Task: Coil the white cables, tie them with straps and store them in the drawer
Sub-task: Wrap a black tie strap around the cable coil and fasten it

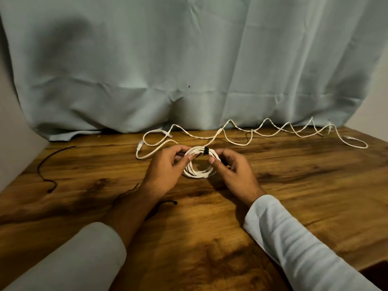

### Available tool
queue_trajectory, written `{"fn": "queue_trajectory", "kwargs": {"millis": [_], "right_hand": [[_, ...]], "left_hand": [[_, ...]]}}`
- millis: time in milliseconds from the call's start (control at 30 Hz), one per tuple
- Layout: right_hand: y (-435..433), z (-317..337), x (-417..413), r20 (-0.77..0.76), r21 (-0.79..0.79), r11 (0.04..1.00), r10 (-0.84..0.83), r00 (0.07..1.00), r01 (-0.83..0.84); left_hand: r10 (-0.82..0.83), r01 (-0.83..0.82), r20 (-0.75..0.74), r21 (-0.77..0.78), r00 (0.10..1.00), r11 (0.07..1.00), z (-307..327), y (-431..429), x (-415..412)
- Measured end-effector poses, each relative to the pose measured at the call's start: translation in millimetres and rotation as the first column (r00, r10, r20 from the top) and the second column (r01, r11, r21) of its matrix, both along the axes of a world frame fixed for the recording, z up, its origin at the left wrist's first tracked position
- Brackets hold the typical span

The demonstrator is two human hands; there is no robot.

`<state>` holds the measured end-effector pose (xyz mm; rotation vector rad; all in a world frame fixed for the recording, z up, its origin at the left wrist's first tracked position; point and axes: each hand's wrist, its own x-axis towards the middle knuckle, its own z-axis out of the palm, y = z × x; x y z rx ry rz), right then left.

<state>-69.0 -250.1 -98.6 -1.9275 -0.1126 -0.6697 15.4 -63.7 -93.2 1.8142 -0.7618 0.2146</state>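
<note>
Sleeves frame the near edge of the bench. Beyond them, we pinch the coiled cable from both sides: left hand closed at nine o'clock, right hand closed at three. At twelve o'clock sits the black strap; we judge it best to cinch it snug while both pinches keep the loops stacked. Farther back, the loose cable zigzags before the curtain, uncoiled. No drawer shows.
</note>
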Motion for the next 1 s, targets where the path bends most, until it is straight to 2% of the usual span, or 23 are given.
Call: {"fn": "queue_trajectory", "kwargs": {"millis": [100,200,300,367,500,567,667,767,867,1000], "right_hand": [[-4.0,1.7,-0.6,0.04,-0.015,0.999,-0.051,0.998,0.051],[-7.1,-1.6,0.9,-0.052,0.034,0.999,-0.015,0.999,0.017],[-9.1,-4.4,1.6,-0.043,-0.013,0.997,-0.07,0.997,0.069],[-7.7,-4.0,2.4,-0.07,0.03,0.998,-0.055,0.996,0.057],[-6.6,-7.8,0.0,-0.127,0.057,0.998,-0.018,0.992,0.025],[-3.4,-8.3,-5.5,-0.113,0.083,0.996,-0.008,0.994,0.017],[-1.5,-4.4,-20.3,-0.074,0.244,0.966,-0.07,0.995,0.086],[-3.1,4.2,-40.9,0.014,0.313,0.937,-0.166,0.986,0.153],[-15.1,10.5,-64.1,0.036,0.413,0.903,-0.148,0.988,0.12],[-43.2,22.1,-101.7,0.019,0.531,0.844,-0.101,0.995,0.075]], "left_hand": [[-0.021,0.021,-0.017,-0.017,1.0,1.0,-1.7,-2.5,1.9],[0.005,-0.004,-0.024,0.039,1.0,0.999,-4.3,-2.6,5.4],[0.021,-0.02,-0.007,0.092,1.0,0.996,-7.7,-1.7,7.9],[0.043,-0.043,0.006,0.105,0.999,0.993,-7.5,-2.1,6.4],[0.116,-0.139,0.129,0.183,0.985,0.973,1.6,-2.1,-5.5],[0.125,-0.152,0.137,0.203,0.983,0.967,6.5,-1.7,-9.7],[0.105,-0.104,0.001,0.176,0.994,0.979,13.0,-3.0,-18.2],[0.035,-0.026,-0.182,0.05,0.983,0.998,20.8,-10.3,-32.2],[-0.043,0.023,-0.297,-0.07,0.954,0.997,29.1,-21.8,-50.9],[-0.194,0.162,-0.398,-0.113,0.897,0.98,38.5,-42.6,-77.2]]}}
